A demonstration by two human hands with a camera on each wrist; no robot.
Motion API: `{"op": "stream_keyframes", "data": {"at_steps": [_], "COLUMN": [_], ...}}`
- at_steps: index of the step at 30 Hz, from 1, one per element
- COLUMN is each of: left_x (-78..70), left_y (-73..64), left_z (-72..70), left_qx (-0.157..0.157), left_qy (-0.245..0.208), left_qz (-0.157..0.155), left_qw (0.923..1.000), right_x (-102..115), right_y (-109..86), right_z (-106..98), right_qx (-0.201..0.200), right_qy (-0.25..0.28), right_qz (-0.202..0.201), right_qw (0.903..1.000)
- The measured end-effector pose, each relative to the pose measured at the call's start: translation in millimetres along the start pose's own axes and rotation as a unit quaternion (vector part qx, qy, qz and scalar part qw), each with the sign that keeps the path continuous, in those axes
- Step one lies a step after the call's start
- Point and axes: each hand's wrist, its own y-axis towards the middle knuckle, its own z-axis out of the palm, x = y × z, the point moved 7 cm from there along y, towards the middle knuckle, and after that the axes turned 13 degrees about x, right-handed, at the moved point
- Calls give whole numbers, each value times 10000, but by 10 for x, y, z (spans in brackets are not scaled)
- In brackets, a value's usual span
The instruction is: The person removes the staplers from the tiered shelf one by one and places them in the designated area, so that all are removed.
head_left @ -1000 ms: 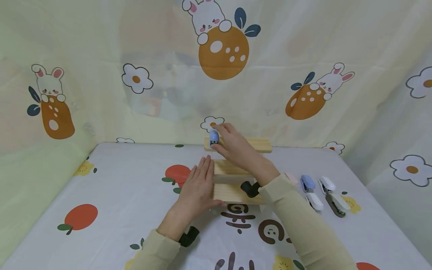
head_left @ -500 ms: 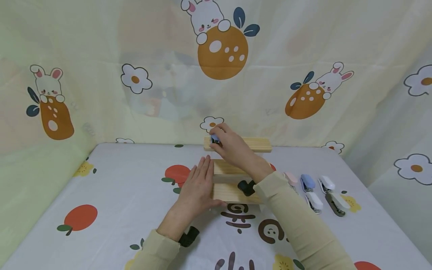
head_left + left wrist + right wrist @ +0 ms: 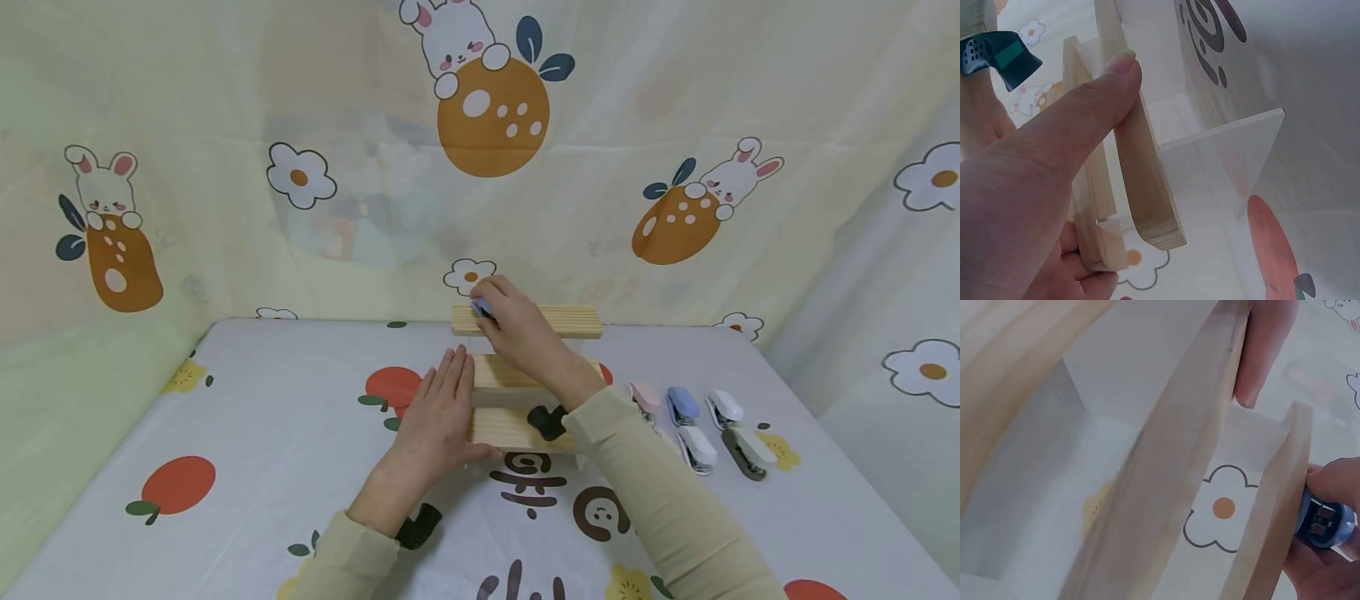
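Note:
My right hand [image 3: 517,329] pinches a small blue mini stapler [image 3: 483,308] at the left end of the top board [image 3: 558,321] of a tiered wooden rack. In the right wrist view, the blue stapler [image 3: 1325,522] sits between thumb and fingers, its end facing the camera, right at the board's edge. My left hand [image 3: 438,417] rests along the rack's left side with fingers straight. Its thumb [image 3: 1094,103] presses on the lowest board [image 3: 1147,181], and the fingertips touch the end of the board behind it [image 3: 1100,231]. Clear panels [image 3: 1222,147] carry the boards.
Right of the rack, several mini staplers lie on the patterned tablecloth [image 3: 285,467]: a pink one [image 3: 645,397], a blue one [image 3: 683,406], white ones [image 3: 697,450] and a dark-based one [image 3: 748,452]. A printed curtain [image 3: 360,92] hangs behind the table.
My right hand has turned the blue stapler from upright to tilted and shifted slightly right with it over the top board. The left hand stays in place.

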Motion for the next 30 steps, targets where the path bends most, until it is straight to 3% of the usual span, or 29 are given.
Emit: {"op": "stream_keyframes", "data": {"at_steps": [18,30], "left_x": [4,2], "left_y": [-3,0], "left_z": [-2,-5], "left_qx": [-38,-24], "left_qy": [-80,-105], "left_qz": [10,-14], "left_qw": [10000,9999], "right_x": [-95,-97], "right_y": [-86,-179], "right_z": [-35,-129], "right_qx": [-665,-707], "right_qy": [342,288], "right_qz": [27,29], "right_qw": [9972,9971]}}
